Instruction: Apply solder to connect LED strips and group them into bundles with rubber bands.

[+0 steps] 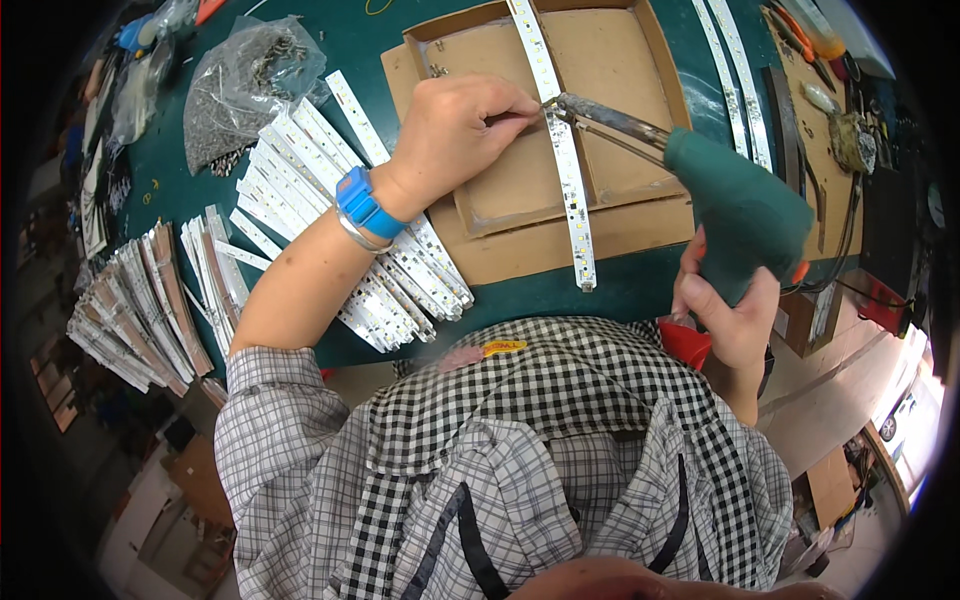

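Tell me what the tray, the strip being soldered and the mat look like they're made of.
Tray: brown corrugated cardboard, matte, with raw cut edges. Strip: looks like a thin rigid white-coated circuit board, slightly glossy, dotted with small yellowish parts. Mat: dark green, smooth, low sheen, probably rubber or vinyl.

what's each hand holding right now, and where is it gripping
The right hand grips a green soldering gun by its handle. The left hand pinches something thin, too small to identify, against the white LED strip.

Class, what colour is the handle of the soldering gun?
Dark green, seen in the head view: soldering gun held in the right hand.
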`<move>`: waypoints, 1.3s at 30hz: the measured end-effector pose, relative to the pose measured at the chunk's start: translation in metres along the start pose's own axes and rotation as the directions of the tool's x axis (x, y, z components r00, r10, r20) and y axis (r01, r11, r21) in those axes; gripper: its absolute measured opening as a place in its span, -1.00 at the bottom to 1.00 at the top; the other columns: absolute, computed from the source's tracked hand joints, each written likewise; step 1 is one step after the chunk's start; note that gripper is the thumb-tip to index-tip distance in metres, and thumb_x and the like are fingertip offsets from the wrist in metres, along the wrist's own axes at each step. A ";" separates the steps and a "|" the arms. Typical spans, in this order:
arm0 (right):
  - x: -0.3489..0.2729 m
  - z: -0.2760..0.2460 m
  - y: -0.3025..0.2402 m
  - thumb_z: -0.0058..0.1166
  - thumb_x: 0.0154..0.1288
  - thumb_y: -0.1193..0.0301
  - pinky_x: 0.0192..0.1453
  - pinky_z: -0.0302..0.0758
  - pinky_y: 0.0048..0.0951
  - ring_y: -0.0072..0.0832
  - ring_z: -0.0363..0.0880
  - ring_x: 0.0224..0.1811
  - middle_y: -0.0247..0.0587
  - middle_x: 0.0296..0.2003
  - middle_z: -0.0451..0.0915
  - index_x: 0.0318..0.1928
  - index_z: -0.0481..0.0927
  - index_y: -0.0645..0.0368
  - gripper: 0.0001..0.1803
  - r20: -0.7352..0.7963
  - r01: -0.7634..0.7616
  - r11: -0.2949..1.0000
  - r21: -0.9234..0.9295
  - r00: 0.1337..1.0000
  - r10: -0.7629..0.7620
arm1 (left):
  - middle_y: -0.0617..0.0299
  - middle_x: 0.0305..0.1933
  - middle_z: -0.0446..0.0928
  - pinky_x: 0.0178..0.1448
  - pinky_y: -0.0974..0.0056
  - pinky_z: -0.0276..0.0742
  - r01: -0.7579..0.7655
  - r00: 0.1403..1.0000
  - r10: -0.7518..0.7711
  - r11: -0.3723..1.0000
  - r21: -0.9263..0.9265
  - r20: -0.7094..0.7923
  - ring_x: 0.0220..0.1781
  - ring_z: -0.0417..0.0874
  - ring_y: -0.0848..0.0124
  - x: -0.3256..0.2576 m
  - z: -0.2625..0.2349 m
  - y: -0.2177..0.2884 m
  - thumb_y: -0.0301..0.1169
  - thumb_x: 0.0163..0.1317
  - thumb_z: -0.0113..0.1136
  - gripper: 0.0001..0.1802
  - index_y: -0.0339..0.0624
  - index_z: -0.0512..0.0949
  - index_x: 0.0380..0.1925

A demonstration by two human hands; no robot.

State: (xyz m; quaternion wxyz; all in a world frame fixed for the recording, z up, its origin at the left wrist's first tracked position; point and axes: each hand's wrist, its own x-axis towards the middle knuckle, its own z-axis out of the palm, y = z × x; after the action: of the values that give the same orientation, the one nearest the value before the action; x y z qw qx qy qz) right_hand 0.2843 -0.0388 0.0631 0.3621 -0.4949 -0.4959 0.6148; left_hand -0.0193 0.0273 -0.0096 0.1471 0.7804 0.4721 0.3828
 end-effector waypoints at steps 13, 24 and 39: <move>0.025 -0.043 -0.015 0.21 0.27 0.57 -0.45 0.45 -0.55 -0.50 0.50 -0.47 -0.12 -0.34 0.52 0.26 0.35 0.45 -0.42 -0.310 0.451 0.892 -0.021 0.846 -0.434 | 0.13 -0.34 0.74 -0.25 0.38 0.66 0.200 0.976 -0.197 0.980 -0.021 0.097 -0.36 0.78 0.38 0.007 -0.019 0.018 -0.55 0.07 0.46 -0.81 -0.23 0.75 -0.27; 0.084 -0.085 0.003 0.34 0.16 0.48 0.01 0.54 -0.12 0.11 0.61 -0.02 0.15 -0.05 0.63 0.21 0.45 0.21 -0.41 -0.277 0.063 0.427 -0.902 0.674 -0.685 | 0.20 0.06 0.62 0.18 0.07 0.50 -0.370 0.759 0.357 0.925 -0.090 0.544 0.19 0.53 0.14 0.026 -0.019 0.089 -0.44 0.01 0.32 -0.64 -0.14 0.68 -0.11; 0.100 -0.108 0.041 0.29 0.18 0.49 0.17 0.48 -0.13 0.09 0.56 0.15 0.14 0.13 0.58 0.33 0.38 0.19 -0.32 -0.188 0.018 0.307 -0.951 0.757 -0.626 | 0.30 -0.40 0.49 0.25 0.16 0.37 -0.483 0.768 0.240 0.826 0.291 0.593 -0.09 0.47 0.31 -0.016 -0.107 0.125 -0.32 0.02 0.17 -0.88 -0.10 0.57 -0.53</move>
State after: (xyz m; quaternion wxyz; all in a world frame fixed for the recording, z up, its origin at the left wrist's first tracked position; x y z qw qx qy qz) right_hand 0.3654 0.0722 -0.0033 0.2707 -0.6400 -0.7189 -0.0189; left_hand -0.0242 -0.0645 0.1275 0.0185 0.9451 0.3207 0.0595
